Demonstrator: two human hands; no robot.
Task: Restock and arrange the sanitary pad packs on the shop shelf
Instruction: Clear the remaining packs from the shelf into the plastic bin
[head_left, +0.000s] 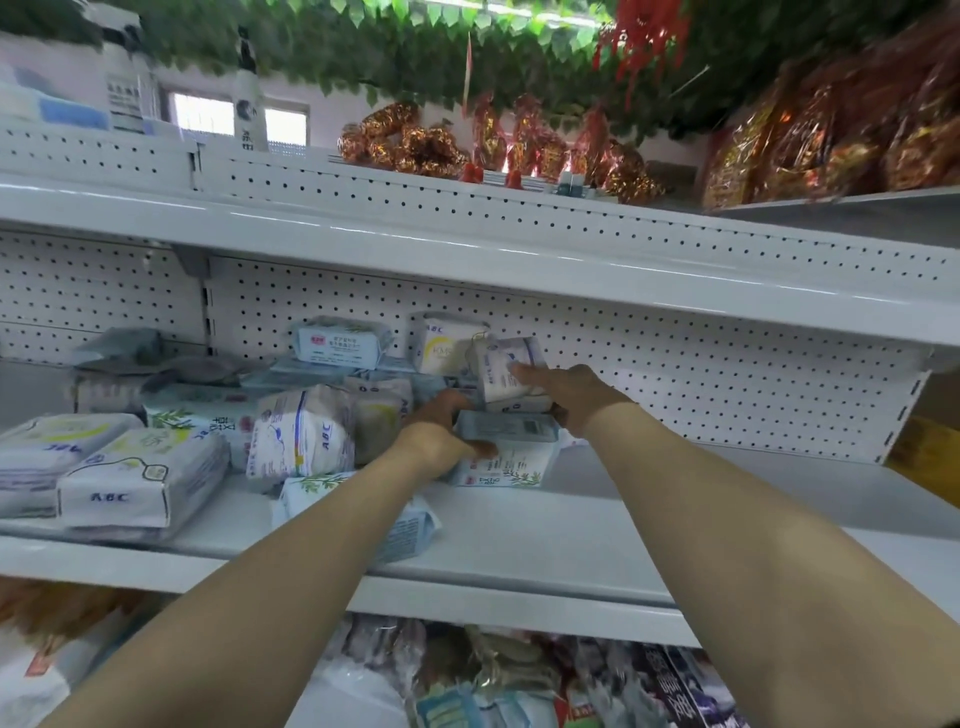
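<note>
right hand (566, 389) curls fingers round white-purple pack (498, 364), 1 o'clock of left hand (441, 436), which grips blue-white pack (514, 460) beneath on shelf (649, 525). risk: lower pack shifts, upper one tips; pile (208, 441) at 9 o'clock slumps.

a shop: white pegboard shelving (519, 291) stocked with packaged goods (140, 478).

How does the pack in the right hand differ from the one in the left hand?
The right hand holds the purple-print pack tilted and higher; the left hand holds the leaf-print pack flat on the shelf. The first has purple marks, the second green leaves. Both are white.
</note>
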